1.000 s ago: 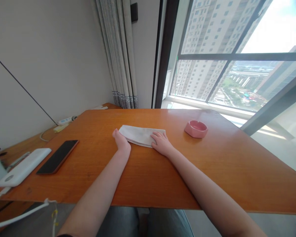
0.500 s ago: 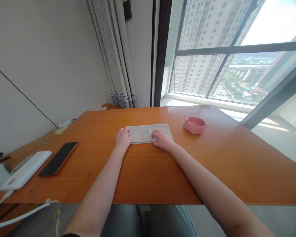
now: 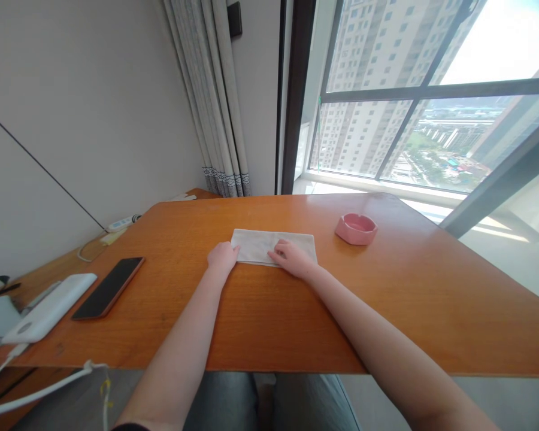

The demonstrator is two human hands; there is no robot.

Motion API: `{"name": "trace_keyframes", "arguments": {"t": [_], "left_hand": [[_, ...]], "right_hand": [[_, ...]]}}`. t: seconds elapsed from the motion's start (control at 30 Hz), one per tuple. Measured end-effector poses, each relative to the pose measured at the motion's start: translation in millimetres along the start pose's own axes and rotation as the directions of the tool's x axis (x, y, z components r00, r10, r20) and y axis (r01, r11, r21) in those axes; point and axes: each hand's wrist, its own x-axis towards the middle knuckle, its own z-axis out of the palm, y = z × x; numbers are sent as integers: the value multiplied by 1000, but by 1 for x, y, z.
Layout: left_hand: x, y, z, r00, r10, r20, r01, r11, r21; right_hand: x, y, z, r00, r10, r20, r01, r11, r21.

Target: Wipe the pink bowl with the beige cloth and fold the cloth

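A folded white cloth [image 3: 254, 240] lies as a long flat strip on the wooden table, turned slightly. At its left end is my left hand [image 3: 222, 257], closed, the thumb against the cloth's edge and the other fingers mostly hidden. My right hand [image 3: 294, 259] rests over the right part of the cloth, its fingers loosely bent and apart, their tips touching the top surface.
To the right stands a pink ashtray [image 3: 356, 229]. On the left lie a dark phone [image 3: 108, 288] and a white power bank [image 3: 49, 308] with a cable plugged in. A power strip [image 3: 122, 224] sits by the wall. The table's front edge [image 3: 287, 371] is close to my lap.
The cloth has turned slightly, its right end coming nearer to me. My left hand has shifted a little left and nearer. The fingers of my right hand have straightened and moved slightly left over the cloth.
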Motion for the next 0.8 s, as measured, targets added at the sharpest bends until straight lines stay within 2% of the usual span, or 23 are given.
{"name": "trace_keyframes", "arguments": {"t": [0.07,0.17,0.33,0.43,0.53,0.6,0.67,0.73,0.8], "left_hand": [[3,-2,2,998,28,-55,-30,999,-33],[8,-6,4,991,31,-128,-45,993,-112],[12,-15,6,992,-16,-124,-8,982,-189],[11,-15,5,991,-56,-118,18,955,-297],[12,-15,4,994,-88,-59,40,829,-558],[14,-16,2,995,-90,-46,37,751,-659],[17,-20,2,986,-126,-110,19,739,-673],[20,-22,3,951,-208,-229,-16,706,-709],[23,-20,7,888,-336,-314,-85,551,-830]], "right_hand": [[0,5,4,988,143,-65,-146,987,-60],[2,12,11,939,341,-33,-342,927,-155],[6,13,18,872,489,-19,-484,856,-182],[6,13,18,860,509,-32,-506,845,-171],[6,14,14,896,444,-12,-440,884,-160],[5,15,12,917,398,-9,-395,906,-154],[3,13,12,923,384,-22,-383,910,-157],[1,9,15,920,391,-13,-388,907,-163],[0,5,19,919,393,22,-385,908,-166]]}}
